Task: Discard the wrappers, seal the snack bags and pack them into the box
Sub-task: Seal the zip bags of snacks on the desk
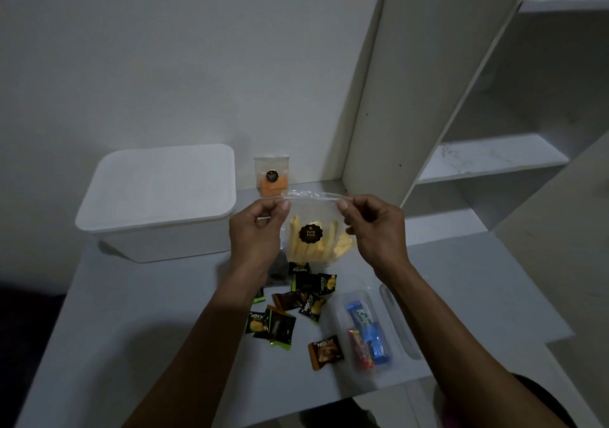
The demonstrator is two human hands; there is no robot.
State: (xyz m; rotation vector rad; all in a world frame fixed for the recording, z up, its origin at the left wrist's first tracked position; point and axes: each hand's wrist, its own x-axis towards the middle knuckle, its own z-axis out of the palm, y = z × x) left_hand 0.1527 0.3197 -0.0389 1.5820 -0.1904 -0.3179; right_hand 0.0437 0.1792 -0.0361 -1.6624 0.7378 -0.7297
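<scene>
At frame centre: a clear zip bag [313, 226] of pale yellow snack sticks hangs above the surface [131, 312], held up by its top strip.
Left grip: the left hand [255, 229] pinches the strip's left end between thumb and curled fingers.
Right grip: the right hand [372, 226] pinches the right end the same way, so the strip is stretched nearly level between them.
Step in hand: sealing this bag, by my reading; whether any of the zip is already closed cannot be told.
Doing it well: keep the strip taut, line up both lips, then press from one end across to the other, pushing air out first.
Risk: a wrinkle in the strip could leave a gap.
Box: the white lidded box [158, 197] sits at centre left, lid on; it will need opening.
Second bag: an orange snack bag [272, 177] stands against the wall, upper centre.
Lower centre: small dark wrappers [296, 305] lie scattered, beside a clear tray [369, 332] of bars.
</scene>
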